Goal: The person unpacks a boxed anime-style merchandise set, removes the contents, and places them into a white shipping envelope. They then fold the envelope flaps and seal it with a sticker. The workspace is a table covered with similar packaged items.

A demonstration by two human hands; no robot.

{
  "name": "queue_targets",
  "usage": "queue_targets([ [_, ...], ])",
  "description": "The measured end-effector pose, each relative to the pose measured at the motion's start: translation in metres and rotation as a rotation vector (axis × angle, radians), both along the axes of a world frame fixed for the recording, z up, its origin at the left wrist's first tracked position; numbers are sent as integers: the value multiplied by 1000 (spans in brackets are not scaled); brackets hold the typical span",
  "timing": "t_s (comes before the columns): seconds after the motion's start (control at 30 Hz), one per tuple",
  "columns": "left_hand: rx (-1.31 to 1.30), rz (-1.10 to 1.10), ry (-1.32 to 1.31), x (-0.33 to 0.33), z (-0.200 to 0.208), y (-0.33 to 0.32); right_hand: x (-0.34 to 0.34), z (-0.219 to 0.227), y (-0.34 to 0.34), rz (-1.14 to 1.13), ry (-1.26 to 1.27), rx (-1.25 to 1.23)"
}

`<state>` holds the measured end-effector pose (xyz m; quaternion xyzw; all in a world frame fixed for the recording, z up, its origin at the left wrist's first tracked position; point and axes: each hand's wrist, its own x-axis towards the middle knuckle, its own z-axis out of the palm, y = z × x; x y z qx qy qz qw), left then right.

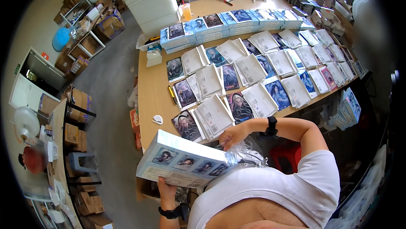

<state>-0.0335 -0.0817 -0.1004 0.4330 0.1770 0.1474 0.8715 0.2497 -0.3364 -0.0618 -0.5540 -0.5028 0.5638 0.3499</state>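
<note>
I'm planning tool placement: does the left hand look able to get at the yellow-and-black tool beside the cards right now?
Probably not: the left hand holds the blue box, which seems to lie between it and the yellow-and-black tool.

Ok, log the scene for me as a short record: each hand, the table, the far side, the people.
Left hand: holds the light blue box at its lower edge
Right hand: near the box's upper edge, beside clear plastic; grip unclear
Table: rows of picture cards and white packets
Table's left side: yellow-and-black tool
Far side: stacked blue boxes, cup of orange drink
People: two at the far end, partly cut off
</note>
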Motion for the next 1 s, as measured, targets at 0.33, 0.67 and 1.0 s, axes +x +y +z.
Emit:
queue_targets([
  [0.33,40,-5,1,7,9,-3,-15,31,11,-407,469,143],
  [0.67,-95,36,-33,6,1,-3,-32,26,16,-60,260,215],
  [1.0,-74,126,-19,-14,-2,-4,-19,13,0,160,-214,78],
])
